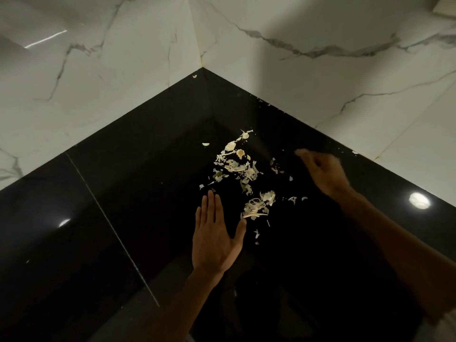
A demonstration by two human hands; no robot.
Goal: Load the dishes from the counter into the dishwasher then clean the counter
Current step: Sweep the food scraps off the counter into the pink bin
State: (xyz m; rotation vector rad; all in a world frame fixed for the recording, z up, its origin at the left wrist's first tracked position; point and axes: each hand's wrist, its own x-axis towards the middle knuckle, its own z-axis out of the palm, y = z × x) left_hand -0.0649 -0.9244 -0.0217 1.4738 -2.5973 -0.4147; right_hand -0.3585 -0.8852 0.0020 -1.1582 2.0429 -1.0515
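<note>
You have two hands in view — the left hand (214,236) at lower centre, the right hand (323,172) at centre right. One black counter (103,218) fills the lower frame, and two marble walls (98,70) meet at the upper centre. One loose pile of scraps (240,171) sits mid-frame — too many bits to count — with several strays around it.

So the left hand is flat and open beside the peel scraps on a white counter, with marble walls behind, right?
Not quite: the head view shows a black counter, not white. The left hand does lie flat and open beside the peel scraps, with marble walls behind.
</note>
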